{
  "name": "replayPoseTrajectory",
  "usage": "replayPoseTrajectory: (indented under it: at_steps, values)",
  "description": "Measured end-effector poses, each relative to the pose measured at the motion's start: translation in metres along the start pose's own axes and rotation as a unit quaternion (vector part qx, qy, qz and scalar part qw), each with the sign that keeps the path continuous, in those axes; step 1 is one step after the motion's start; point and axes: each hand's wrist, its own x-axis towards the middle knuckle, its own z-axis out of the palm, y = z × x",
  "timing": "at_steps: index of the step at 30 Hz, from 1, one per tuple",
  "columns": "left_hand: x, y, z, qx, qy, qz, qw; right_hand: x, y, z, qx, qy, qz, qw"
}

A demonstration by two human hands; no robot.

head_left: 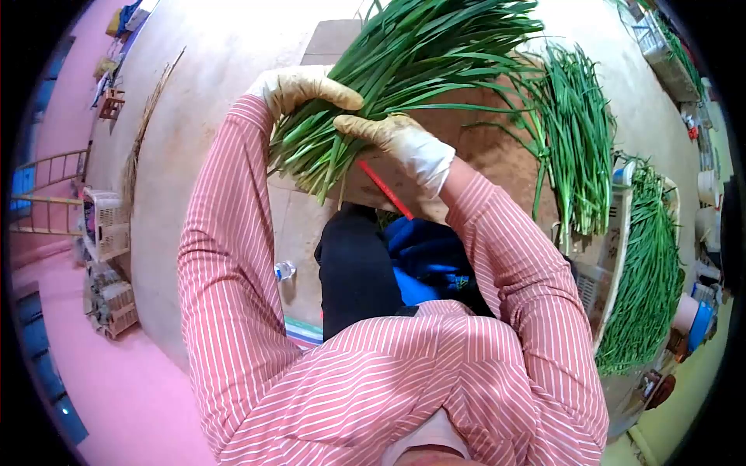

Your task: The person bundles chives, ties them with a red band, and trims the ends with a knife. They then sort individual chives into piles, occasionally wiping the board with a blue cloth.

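A large bunch of garlic chives [420, 58] is held up in front of me, leaves to the upper right and pale cut ends to the lower left. My left hand [303, 89], in a stained white glove, wraps round the bunch from the left near the stems. My right hand [396, 144], gloved too, grips the lower side of the same bunch, its thumb near the left thumb. A thin red strip [385, 189] lies below the right hand, over the brown board. Another bunch of chives [579, 140] rests on the board to the right.
At the right stands a white crate [618, 256] heaped with more chives [645, 272]. A clear bottle [284, 270] lies on the floor by my left arm. Farther left are a straw broom [148, 124] and white plastic baskets [109, 225]. Another crate [660, 54] stands at the upper right.
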Motion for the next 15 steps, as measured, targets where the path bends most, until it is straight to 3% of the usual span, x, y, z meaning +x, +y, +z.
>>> replayPoseTrajectory:
  at_steps: [3,5,7,11,15]
  values:
    - [0.024,-0.036,-0.028,-0.002,0.009,-0.093,0.996,0.015,0.042,0.003,0.066,0.019,-0.022,0.997]
    - [0.029,-0.041,-0.025,-0.014,-0.015,-0.083,0.996,0.012,0.042,0.002,0.086,0.000,0.015,0.996]
    - [0.033,-0.046,-0.029,-0.024,-0.030,-0.116,0.992,0.010,0.041,0.001,0.072,-0.008,0.108,0.992]
    - [0.038,-0.049,-0.025,-0.015,0.004,-0.124,0.992,0.013,0.047,-0.005,0.025,-0.003,0.120,0.992]
    - [0.043,-0.050,-0.037,-0.025,-0.036,-0.144,0.989,0.014,0.045,-0.001,0.044,0.003,0.115,0.992]
